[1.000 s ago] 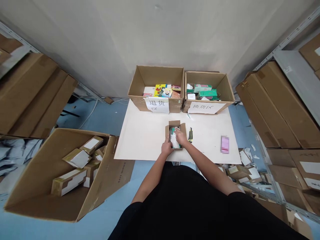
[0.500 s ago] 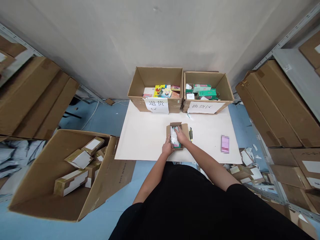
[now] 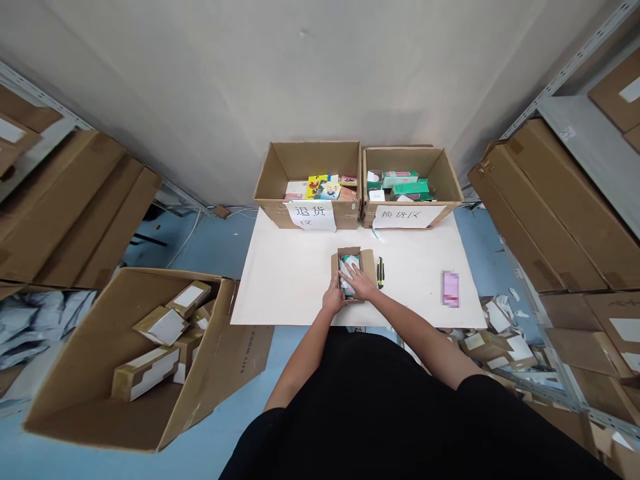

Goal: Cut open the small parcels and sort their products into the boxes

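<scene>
A small open cardboard box (image 3: 369, 261) lies on the white table (image 3: 290, 273) in front of me. Inside it I see white wrapping and a green packet (image 3: 349, 265). My left hand (image 3: 332, 299) grips the box's near left corner. My right hand (image 3: 358, 281) reaches into the box, fingers stretched flat over the white wrapping. A yellow and black utility knife (image 3: 381, 272) rests just right of the box.
Two labelled cartons stand at the table's far edge: the left carton (image 3: 278, 180) holds colourful packets, the right carton (image 3: 445, 179) green ones. A pink item (image 3: 451, 289) lies at the right. A big carton (image 3: 90, 373) of parcels sits on the floor left. Stacked cartons flank both sides.
My right hand has slid toward the near end of the small box, over the wrapping. My left hand stays on the corner. The view has tipped slightly.
</scene>
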`<state>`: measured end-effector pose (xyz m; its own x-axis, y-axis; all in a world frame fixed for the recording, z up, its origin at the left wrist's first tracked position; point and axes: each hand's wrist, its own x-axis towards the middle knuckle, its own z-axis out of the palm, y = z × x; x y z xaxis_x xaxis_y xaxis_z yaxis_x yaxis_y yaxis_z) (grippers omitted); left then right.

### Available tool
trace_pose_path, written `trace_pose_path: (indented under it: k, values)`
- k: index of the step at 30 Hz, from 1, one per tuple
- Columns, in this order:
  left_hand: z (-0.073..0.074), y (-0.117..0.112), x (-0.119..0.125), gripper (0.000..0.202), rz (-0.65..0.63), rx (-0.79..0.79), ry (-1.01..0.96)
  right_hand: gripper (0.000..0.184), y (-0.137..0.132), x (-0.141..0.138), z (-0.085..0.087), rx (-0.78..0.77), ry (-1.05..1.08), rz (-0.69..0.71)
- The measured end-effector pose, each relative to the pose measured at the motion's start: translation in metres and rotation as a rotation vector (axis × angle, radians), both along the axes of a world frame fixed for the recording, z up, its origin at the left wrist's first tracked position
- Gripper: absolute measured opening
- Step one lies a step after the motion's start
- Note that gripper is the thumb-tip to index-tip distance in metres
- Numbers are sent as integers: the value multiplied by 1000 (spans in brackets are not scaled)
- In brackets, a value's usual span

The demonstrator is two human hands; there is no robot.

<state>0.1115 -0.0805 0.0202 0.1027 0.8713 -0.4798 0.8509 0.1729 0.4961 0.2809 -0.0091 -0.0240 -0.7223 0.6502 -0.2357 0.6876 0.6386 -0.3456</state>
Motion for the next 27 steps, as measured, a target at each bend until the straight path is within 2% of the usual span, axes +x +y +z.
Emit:
trace_pose_path:
  k: [7, 13, 20, 25, 27]
  values:
    - [6, 6, 2, 16, -25, -23, 88, 114, 1, 20, 23, 11, 210, -157]
    - [2, 10, 7, 18, -31, -20, 76, 99, 3, 26, 47, 13, 244, -326]
    - [-11, 5, 15, 28, 0, 40, 22, 66, 18, 13, 43, 28, 310, -544]
    - [-15, 5, 16, 57, -7, 47, 48, 53, 13, -2, 40, -62, 211, -535]
    - [-15, 5, 17, 58, -16, 52, 69, 46, 9, -9, 43, -73, 181, -544]
